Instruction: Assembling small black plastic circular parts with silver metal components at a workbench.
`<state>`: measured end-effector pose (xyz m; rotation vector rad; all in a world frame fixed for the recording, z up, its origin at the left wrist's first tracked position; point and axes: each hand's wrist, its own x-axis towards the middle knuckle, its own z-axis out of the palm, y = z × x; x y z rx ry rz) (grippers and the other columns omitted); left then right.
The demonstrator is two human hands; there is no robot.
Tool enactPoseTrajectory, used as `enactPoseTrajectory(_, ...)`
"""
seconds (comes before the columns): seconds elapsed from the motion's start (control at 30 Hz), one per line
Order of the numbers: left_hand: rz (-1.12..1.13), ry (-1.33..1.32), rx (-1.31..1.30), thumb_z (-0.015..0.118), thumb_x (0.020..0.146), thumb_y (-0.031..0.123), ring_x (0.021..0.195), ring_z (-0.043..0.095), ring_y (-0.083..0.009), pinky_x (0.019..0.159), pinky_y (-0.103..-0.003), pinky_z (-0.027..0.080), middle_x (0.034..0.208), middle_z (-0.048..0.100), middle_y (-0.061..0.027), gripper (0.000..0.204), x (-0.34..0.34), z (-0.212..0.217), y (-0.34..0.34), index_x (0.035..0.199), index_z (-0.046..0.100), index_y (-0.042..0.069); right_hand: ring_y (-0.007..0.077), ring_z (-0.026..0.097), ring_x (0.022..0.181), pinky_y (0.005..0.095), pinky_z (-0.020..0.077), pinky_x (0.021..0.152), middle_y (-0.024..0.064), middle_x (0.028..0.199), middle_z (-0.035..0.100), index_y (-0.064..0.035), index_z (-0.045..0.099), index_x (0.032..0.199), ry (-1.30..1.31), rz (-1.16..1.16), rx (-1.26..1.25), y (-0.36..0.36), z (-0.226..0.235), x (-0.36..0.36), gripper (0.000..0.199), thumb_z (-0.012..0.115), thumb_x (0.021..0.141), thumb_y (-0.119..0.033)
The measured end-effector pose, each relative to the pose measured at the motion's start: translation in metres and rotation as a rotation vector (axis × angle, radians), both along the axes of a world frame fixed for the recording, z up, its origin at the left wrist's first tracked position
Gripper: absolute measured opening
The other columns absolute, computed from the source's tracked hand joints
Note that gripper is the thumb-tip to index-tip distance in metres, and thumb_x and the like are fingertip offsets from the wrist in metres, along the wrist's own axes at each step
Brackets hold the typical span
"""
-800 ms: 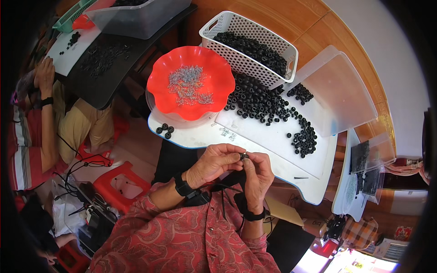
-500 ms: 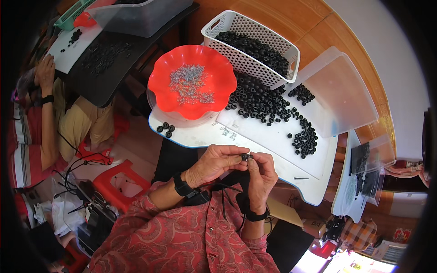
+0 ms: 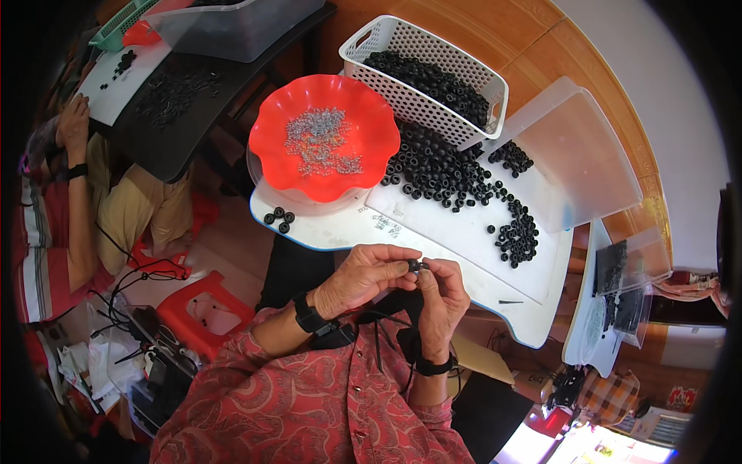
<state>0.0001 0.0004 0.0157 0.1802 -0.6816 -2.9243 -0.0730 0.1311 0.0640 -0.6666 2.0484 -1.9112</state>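
In front of my chest, above the table's near edge, my left hand [image 3: 362, 277] pinches a small black round part [image 3: 413, 265] between thumb and fingers. My right hand [image 3: 444, 300] meets it from the other side, thumb and forefinger closed at the part. A greyish bit shows between the fingertips, too small to name. Beyond my hands, a red wavy-rimmed bowl [image 3: 270, 155] holds many small shiny metal pieces [image 3: 317, 131]. Loose black ring-like parts [image 3: 440, 166] lie heaped on the white board [image 3: 464, 232], and several more black parts [image 3: 279, 216] sit at the table's left edge.
A white perforated basket [image 3: 417, 89] of black parts stands at the back, beside a clear plastic bin [image 3: 595, 155]. A thin dark pin-like piece [image 3: 510, 301] lies near the right front edge. At left, another person's hand [image 3: 75, 124] rests by a black table [image 3: 185, 131].
The view has shifted slightly. My hands stay together around the small black part, with only a slight change at the fingertips.
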Motion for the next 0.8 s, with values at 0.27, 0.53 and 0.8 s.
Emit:
enactPoseTrajectory(0.27,-0.011,0.011,0.001,0.058,0.095,0.004,0.092,0.069,-0.0191,0.087,-0.03,0.057,0.11,0.067,-0.0162,0.031,0.0004,-0.0026,-0.0007,0.124,0.058,-0.005,0.0111,0.056,0.091,0.0238,0.0443,0.083,0.0034,0.097,0.058,0.0021,0.065,0.098,0.008,0.009,0.008,-0.0003,0.0,0.0006,0.011,0.063,0.088,0.006)
enactPoseTrajectory(0.53,-0.009,0.007,0.003,0.06,0.093,0.002,0.091,0.069,-0.0196,0.086,-0.031,0.058,0.11,0.066,-0.0165,0.031,0.001,-0.0055,0.0,0.123,0.058,-0.006,0.0123,0.056,0.089,0.0241,0.0445,0.082,0.0042,0.095,0.058,0.0023,0.064,0.096,0.076,0.03,0.062,0.0003,0.0053,0.0017,0.009,0.063,0.087,0.006)
enactPoseTrajectory(0.8,0.027,-0.017,0.001,0.064,0.09,0.001,0.088,0.07,-0.021,0.08,-0.031,0.059,0.104,0.068,-0.0172,0.028,0.0007,-0.0085,-0.0008,0.118,0.059,-0.006,0.013,0.058,0.075,0.0239,0.0477,0.068,0.0063,0.088,0.059,0.0011,0.064,0.093,0.285,0.019,0.161,-0.0011,0.0088,0.0018,0.011,0.065,0.084,0.007)
